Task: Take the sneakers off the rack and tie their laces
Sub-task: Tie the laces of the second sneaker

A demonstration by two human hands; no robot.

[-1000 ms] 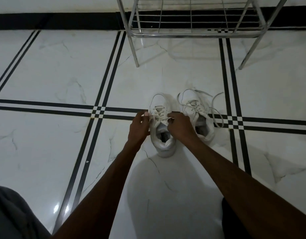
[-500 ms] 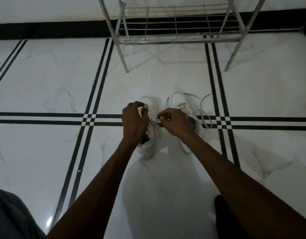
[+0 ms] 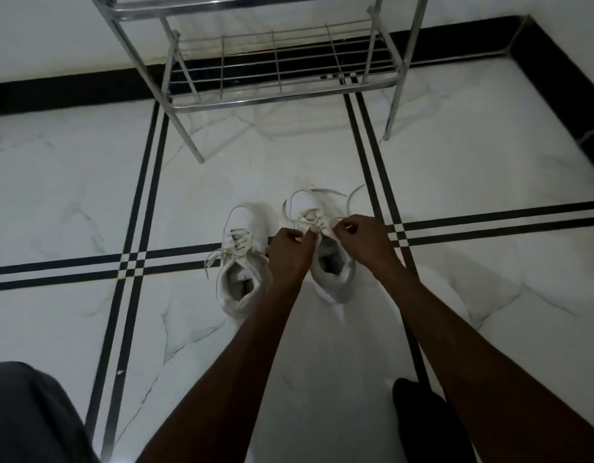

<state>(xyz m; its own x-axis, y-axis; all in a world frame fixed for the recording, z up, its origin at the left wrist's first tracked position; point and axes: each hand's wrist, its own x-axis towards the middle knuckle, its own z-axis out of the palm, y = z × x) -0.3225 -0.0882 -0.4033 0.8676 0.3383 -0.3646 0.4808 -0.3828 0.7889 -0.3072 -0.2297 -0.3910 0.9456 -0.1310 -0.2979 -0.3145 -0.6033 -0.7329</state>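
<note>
Two white sneakers stand side by side on the marble floor, toes pointing away from me. The left sneaker [image 3: 243, 259] has a bow in its laces, with loose ends trailing to its left. Over the right sneaker [image 3: 325, 259] both hands work: my left hand [image 3: 290, 253] pinches a lace at the shoe's throat, and my right hand [image 3: 364, 240] pinches the other lace beside it. Loose lace ends of the right sneaker loop past its toe. The metal shoe rack [image 3: 272, 61] stands behind the shoes with bare wire shelves.
The floor [image 3: 473, 295] is white marble with black double stripes crossing beside the shoes. A black skirting [image 3: 556, 61] runs along the wall at the back and right. My grey-clad knee [image 3: 28, 416] fills the bottom left; a dark foot [image 3: 419, 416] shows bottom right.
Both hands have left the left sneaker's laces, which now sit in a bow, and moved right onto the right sneaker's laces. The view has tilted, showing more of the rack.
</note>
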